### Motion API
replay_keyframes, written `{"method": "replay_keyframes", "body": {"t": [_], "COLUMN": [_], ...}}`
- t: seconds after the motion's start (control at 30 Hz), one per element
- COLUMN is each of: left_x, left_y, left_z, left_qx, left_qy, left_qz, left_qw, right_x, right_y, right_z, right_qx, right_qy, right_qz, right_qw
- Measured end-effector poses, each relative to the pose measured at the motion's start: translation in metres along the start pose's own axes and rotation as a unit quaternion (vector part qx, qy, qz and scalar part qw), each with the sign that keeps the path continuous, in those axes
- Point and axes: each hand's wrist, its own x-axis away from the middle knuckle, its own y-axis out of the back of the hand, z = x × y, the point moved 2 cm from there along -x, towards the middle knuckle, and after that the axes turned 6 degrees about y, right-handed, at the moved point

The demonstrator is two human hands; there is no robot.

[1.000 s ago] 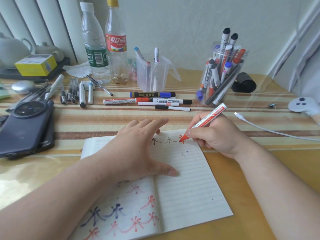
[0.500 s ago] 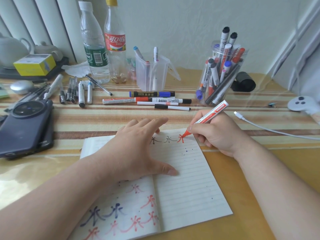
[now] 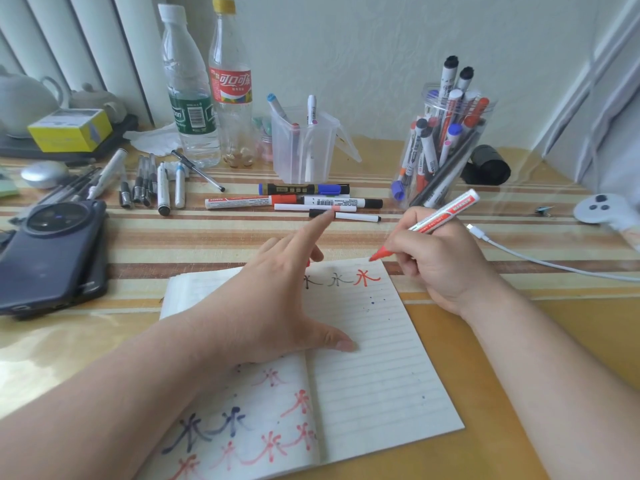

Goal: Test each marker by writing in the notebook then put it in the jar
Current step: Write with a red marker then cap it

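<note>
right hand (image 3: 440, 265) gripped the marker (image 3: 441, 216), tip at the notebook's (image 3: 374, 375) top edge. left hand (image 3: 273, 306) lay unclenched, thumb on the page. jar (image 3: 440, 150) stood near, bare table (image 3: 360, 237) between.

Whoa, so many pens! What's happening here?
Someone is trying out markers. The right hand grips a red marker, its tip by the top edge of the notebook, just above a red sign written there. The left hand lies flat on the notebook with one finger raised. More markers lie on the table, and a clear jar behind holds many others.
</note>
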Motion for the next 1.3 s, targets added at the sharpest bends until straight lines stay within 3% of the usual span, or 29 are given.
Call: {"method": "replay_keyframes", "body": {"t": [0.1, 0.23, 0.5, 0.7, 1.0, 1.13, 1.3], "left_x": [0.002, 0.001, 0.002, 0.004, 0.001, 0.0, -0.001], "left_y": [-0.001, -0.001, -0.003, -0.001, 0.005, 0.009, 0.008], "left_z": [-0.001, 0.001, 0.001, -0.003, 0.0, -0.001, 0.001], "left_qx": [0.062, 0.098, 0.093, 0.105, 0.257, 0.365, 0.355], "left_qy": [-0.028, -0.062, -0.091, -0.101, -0.085, -0.043, -0.025], "left_qz": [-0.018, -0.025, -0.031, -0.057, -0.126, -0.102, -0.077], "left_qw": [0.998, 0.993, 0.991, 0.988, 0.954, 0.925, 0.932], "right_x": [0.006, 0.016, 0.02, 0.019, 0.018, 0.016, 0.019], "right_y": [-0.013, -0.031, -0.035, -0.037, -0.035, -0.032, -0.034], "right_z": [0.003, 0.009, 0.013, 0.01, 0.012, 0.011, 0.01], "right_qx": [-0.114, -0.134, -0.093, -0.149, -0.174, -0.242, -0.241], "right_qy": [0.02, 0.064, 0.083, 0.036, 0.053, -0.004, -0.03], "right_qz": [0.061, 0.135, 0.134, 0.137, 0.102, 0.116, 0.163], "right_qw": [0.991, 0.98, 0.983, 0.979, 0.978, 0.963, 0.956]}}
